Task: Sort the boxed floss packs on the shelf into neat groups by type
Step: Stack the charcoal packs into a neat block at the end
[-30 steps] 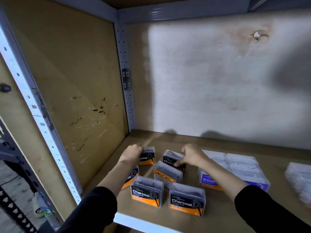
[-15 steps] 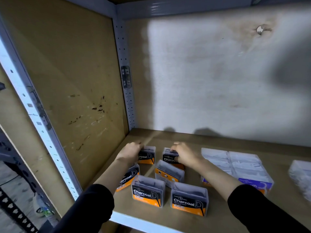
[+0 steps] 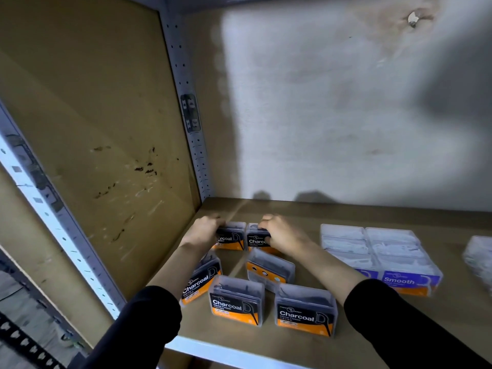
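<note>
Orange packs [image 3: 235, 237] — both hands [image 3: 282, 235] curled atop

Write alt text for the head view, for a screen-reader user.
Two black-sleeved hands each grip a Charcoal floss pack at the back of a wooden shelf: the left hand holds the left rear pack, the right hand the right rear pack. Four more orange-and-black packs sit nearer the front edge; clear Smooth packs lie to the right.
</note>
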